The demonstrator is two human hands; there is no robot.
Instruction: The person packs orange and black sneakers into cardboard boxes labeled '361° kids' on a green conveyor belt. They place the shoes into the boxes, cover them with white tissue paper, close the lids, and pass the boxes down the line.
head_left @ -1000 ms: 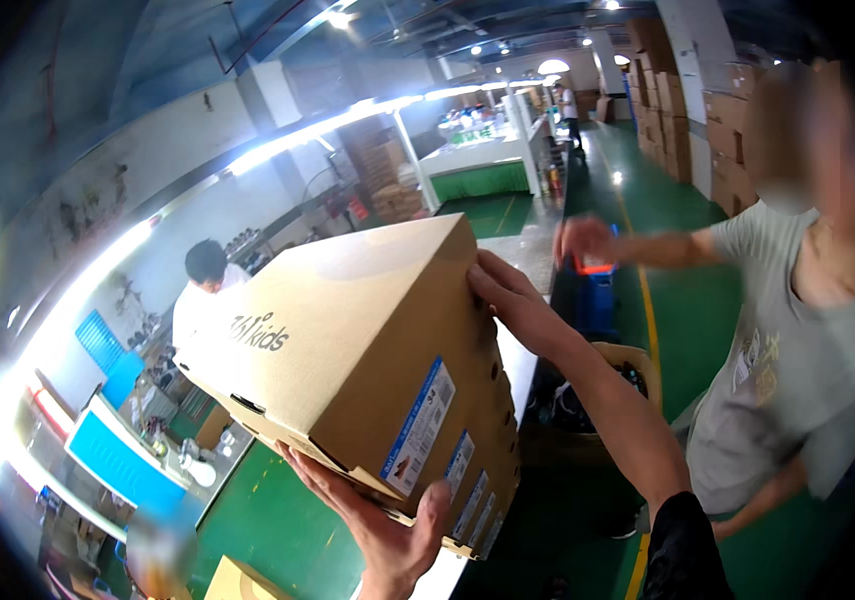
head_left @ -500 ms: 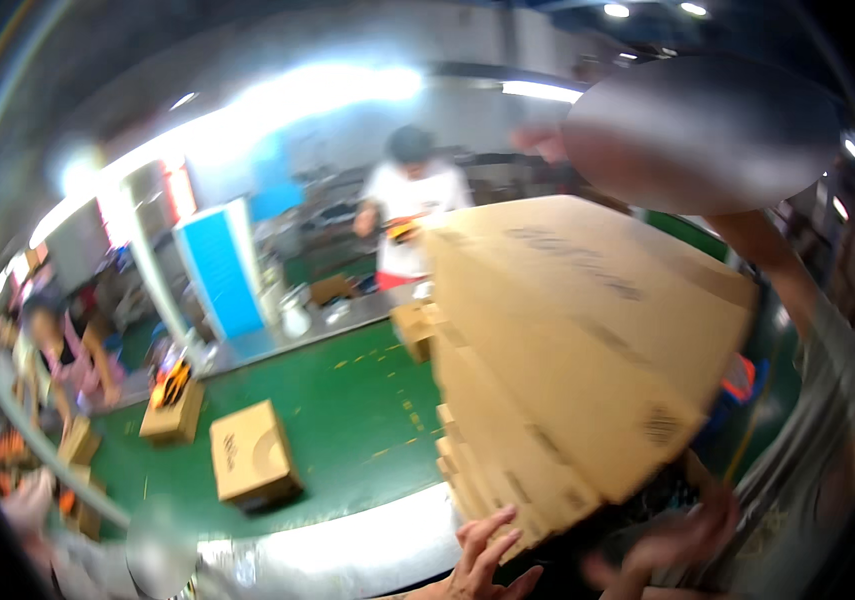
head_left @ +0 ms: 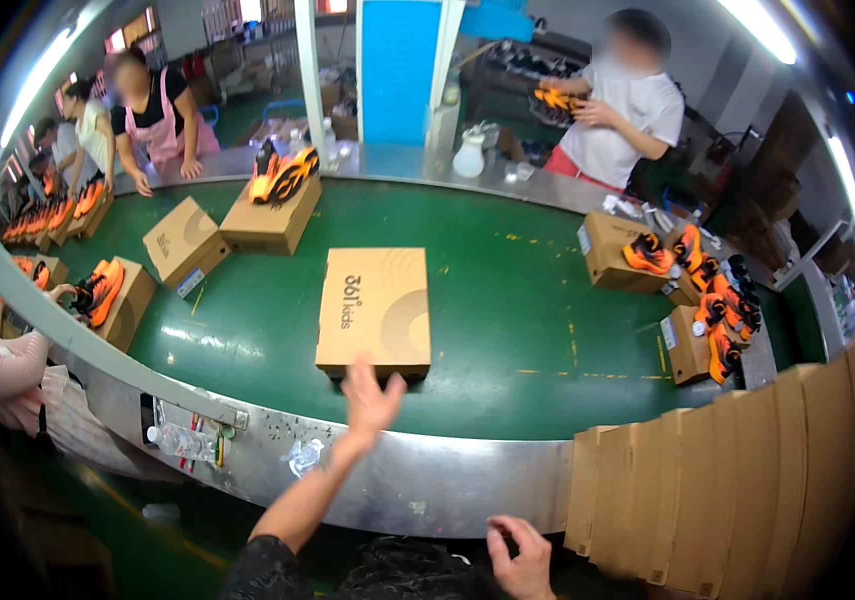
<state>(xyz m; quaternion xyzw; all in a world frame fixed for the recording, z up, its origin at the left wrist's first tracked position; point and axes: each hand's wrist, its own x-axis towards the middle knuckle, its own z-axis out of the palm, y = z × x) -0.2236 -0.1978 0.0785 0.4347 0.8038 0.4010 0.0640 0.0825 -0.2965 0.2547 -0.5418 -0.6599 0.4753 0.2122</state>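
A closed cardboard box point(head_left: 379, 300) is set on the green belt point(head_left: 507, 300), between its far and near edges. The left hand point(head_left: 371, 402) is spread open at the box's near side; contact cannot be told. The right hand point(head_left: 520, 560) is half curled, nothing seen held. Probably stiff and light, the box is best gripped by opposite sides.

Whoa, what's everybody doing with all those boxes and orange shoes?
Someone's open left grip is at the near edge of a closed cardboard shoebox on a long green worktop; I can't tell if it's touching. The right grip looks empty, to the left of some stacked shoeboxes. Across the worktop, a co-worker in a white T-shirt holds what looks like an orange-and-black sneaker. More orange-and-black sneakers sit on or beside other boxes.
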